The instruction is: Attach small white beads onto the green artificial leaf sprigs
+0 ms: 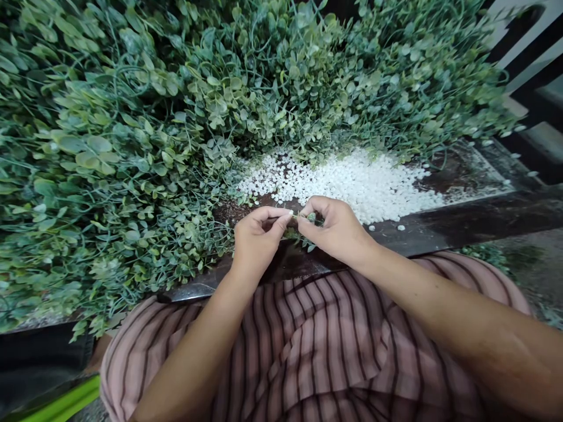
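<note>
Over the near edge of a dark table, both hands meet with their fingertips close together. My left hand is closed in a pinch between thumb and forefinger on the tip of a thin green stem; a tiny white spot shows at its fingertips, too small to tell what it is. My right hand pinches the same leafy artificial sprig, whose small green leaves show in and below its fingers. Just behind my right hand lies a heap of small white pieces, spread over the tabletop.
A large mass of artificial greenery covers the left and back of the dark table. White bits lie scattered toward the right corner. Slatted furniture stands at the right. Striped cloth covers my lap, below the table edge.
</note>
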Demonstrator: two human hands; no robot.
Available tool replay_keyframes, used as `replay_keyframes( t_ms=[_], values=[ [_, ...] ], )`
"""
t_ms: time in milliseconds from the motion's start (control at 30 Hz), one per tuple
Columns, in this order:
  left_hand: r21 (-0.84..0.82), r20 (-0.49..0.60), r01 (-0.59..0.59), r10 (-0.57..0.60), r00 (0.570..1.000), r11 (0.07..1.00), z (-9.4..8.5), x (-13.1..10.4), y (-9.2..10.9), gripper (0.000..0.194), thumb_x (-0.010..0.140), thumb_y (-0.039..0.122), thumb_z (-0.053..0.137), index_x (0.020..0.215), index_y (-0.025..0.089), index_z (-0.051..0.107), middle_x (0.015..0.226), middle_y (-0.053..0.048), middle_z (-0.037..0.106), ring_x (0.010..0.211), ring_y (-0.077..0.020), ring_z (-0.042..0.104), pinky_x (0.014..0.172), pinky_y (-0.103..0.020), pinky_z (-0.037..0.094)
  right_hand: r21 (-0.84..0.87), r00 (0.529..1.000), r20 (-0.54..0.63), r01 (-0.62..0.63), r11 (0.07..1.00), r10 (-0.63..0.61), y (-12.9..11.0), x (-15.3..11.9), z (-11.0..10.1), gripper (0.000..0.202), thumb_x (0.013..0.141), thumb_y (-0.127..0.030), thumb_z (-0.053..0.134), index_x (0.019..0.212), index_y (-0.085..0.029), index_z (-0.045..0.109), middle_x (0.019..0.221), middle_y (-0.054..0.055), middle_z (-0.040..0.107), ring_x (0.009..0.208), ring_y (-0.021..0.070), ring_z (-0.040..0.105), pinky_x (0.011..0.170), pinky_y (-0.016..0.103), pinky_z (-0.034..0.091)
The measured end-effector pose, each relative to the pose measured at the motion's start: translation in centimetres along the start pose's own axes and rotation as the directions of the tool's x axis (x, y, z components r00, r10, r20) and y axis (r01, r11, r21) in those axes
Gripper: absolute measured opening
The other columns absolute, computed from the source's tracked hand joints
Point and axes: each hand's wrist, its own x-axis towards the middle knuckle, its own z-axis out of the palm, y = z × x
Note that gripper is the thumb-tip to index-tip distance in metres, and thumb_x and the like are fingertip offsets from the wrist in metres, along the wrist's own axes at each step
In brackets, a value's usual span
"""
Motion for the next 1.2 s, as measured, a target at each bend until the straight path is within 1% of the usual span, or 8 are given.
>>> replay_keyframes(
  t_ms=[267,633,900,1067,1200],
  values=[
    [-0.042,0.005,0.007,-0.006,1.0,0.999,0.3,-0.1,0.5,0.008,0.064,0.023,0.067,0.068,0.016,0.066,0.07,-0.002,0.069,0.064,-0.012,0.062,0.064,-0.023,0.049,-0.004,1.0,-0.019,-0.003,1.0,0.003,0.3,0.0,0.1,0.011,0.066,-0.02,0.052,0.056,-0.017,0.047,0.051,-0.005,0.044,0.05,0.0072,0.038,0.051,0.022,0.027],
    [-0.185,-0.001,0.081,-0.083,0.997,0.979,0.4,0.0,0.5,0.013,0.06,0.025,0.071,0.064,0.015,0.065,0.066,-0.002,0.068,0.061,-0.0105,0.06,0.063,-0.023,0.049,0.02,0.998,-0.047,0.031,0.999,-0.03,0.2,-0.2,0.3,0.012,0.067,-0.02,0.05,0.057,-0.017,0.047,0.055,-0.003,0.047,0.054,0.0086,0.041,0.054,0.022,0.032],
    [-0.199,0.009,0.065,-0.064,0.998,0.978,0.6,0.0,0.1,0.017,0.057,0.028,0.074,0.063,0.015,0.065,0.066,-0.002,0.068,0.062,-0.0116,0.061,0.065,-0.026,0.049,0.029,0.997,-0.065,0.046,0.999,-0.044,0.5,-0.2,0.6,0.01,0.068,-0.019,0.05,0.058,-0.017,0.047,0.056,-0.002,0.048,0.055,0.0091,0.042,0.054,0.022,0.033],
    [-0.309,0.018,0.101,-0.1,0.995,0.946,0.8,0.0,-0.3,0.015,0.058,0.027,0.073,0.065,0.015,0.065,0.063,0.0,0.067,0.06,-0.0105,0.06,0.064,-0.025,0.05,0.052,0.996,-0.05,0.077,0.996,-0.074,0.3,-0.1,0.3,0.011,0.068,-0.018,0.05,0.058,-0.018,0.047,0.057,-0.002,0.048,0.057,0.0097,0.044,0.055,0.023,0.034],
    [-0.38,0.008,0.099,-0.104,0.995,0.92,1.1,-0.1,-0.2,0.014,0.058,0.026,0.073,0.065,0.016,0.065,0.06,0.001,0.066,0.055,-0.0093,0.059,0.062,-0.024,0.05,0.05,0.994,-0.041,0.108,0.993,-0.106,0.2,0.0,0.0,0.011,0.068,-0.019,0.05,0.058,-0.018,0.046,0.059,-0.002,0.048,0.059,0.0098,0.045,0.056,0.022,0.035]
  ],
)
